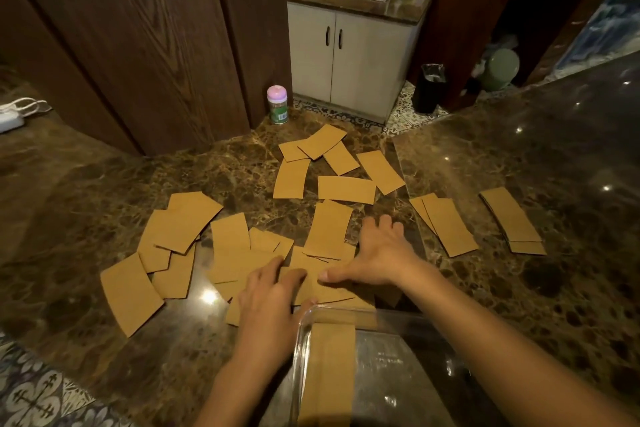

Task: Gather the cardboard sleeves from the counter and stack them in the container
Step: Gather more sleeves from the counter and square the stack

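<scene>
Several flat brown cardboard sleeves lie scattered over the dark marble counter, among them a cluster at the left, a group at the back and a neat pile at the right. A clear plastic container stands at the near edge with a sleeve lying in its left side. My left hand rests flat on overlapping sleeves just beyond the container's left corner, fingers spread. My right hand lies spread on the sleeves beside it, its thumb pressing toward the left hand. Neither hand has lifted a sleeve.
A small bottle with a pink cap stands at the counter's back edge beside dark wooden panels. A white charger and cable lie at the far left. Beyond are a sink cabinet and a black bin.
</scene>
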A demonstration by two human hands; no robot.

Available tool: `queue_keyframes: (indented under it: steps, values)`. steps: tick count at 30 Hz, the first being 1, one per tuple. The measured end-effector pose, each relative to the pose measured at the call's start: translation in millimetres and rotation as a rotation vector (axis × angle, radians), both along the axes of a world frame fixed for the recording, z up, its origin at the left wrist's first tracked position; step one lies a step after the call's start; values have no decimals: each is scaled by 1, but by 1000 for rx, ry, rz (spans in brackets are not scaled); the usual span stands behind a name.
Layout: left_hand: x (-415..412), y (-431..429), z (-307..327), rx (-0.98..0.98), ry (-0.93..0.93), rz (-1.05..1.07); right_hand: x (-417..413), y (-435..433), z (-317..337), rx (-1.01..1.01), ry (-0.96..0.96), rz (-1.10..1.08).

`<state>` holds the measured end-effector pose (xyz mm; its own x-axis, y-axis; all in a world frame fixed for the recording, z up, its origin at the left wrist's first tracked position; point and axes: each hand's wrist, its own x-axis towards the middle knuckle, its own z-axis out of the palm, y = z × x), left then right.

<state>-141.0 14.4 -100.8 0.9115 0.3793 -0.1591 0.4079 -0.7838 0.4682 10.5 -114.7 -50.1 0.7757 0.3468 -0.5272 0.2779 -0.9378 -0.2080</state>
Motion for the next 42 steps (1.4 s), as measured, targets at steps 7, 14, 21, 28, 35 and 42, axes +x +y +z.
queue_keyframes:
  steps: [7,14,21,28,35,42]
  values:
    - [24,6,-13,-49,-85,-84,10,9,-7,-3,28,-14]
    - [35,4,-19,-44,-193,-103,13,-2,-8,215,154,21]
    - [39,5,-9,-120,-372,-61,30,-24,-5,330,202,-45]
    - [46,11,25,-317,-467,103,49,-66,26,356,122,-26]
    - [55,-3,41,-500,-310,84,36,-80,46,171,-186,150]
    - [68,-20,75,-1226,-280,321,5,-76,43,289,-654,326]
